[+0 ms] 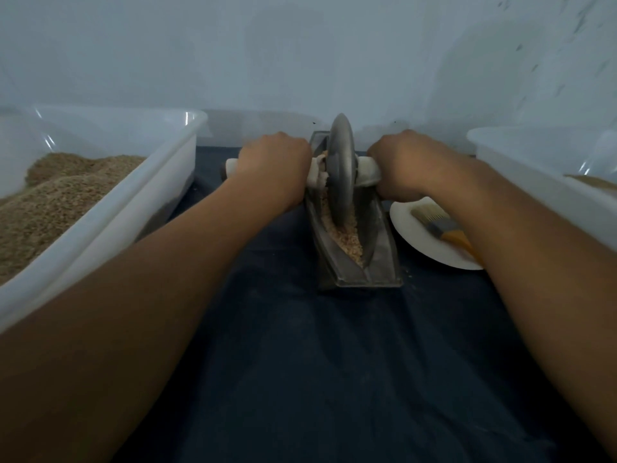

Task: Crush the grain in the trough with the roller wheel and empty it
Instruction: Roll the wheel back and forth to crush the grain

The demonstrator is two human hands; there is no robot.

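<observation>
Trough: the long, narrow, dark grey metal trough (354, 248) sits on the dark blue cloth-covered worktop (300, 362), its long axis running straight away from the person, near end closest to the camera.
Grain: pale, coarsely broken grain (347, 235) lies along the bottom of the trough's groove, most of it visible on the near side of the wheel.
Roller wheel: the grey metal disc-shaped roller wheel (340, 168) stands upright on its edge in the groove, toward the far half of the trough, with a whitish axle handle (367, 173) sticking out crosswise on both sides.
Left hand: the left hand (273, 165) grips the left end of the handle, fingers curled over it; a stub of handle shows beyond the knuckles.
Right hand: the right hand (404, 162) grips the right end, fingers wrapped round it and hidden beneath.
Key relation: the hands sit level on either side of the wheel, about equally near it, and the handle lies square across the trough's long axis; the uncrushed stretch of grain lies toward the person, so the next stroke likely pulls the wheel back along the groove.
Progress: crushing appears under way; emptying not yet done.
Surroundings: a translucent plastic tub of brownish grain (100, 202) stands to the left, another translucent tub (551, 182) to the right, and a white plate (420, 238) bearing a yellow-handled brush (444, 228) lies just beside the trough.
</observation>
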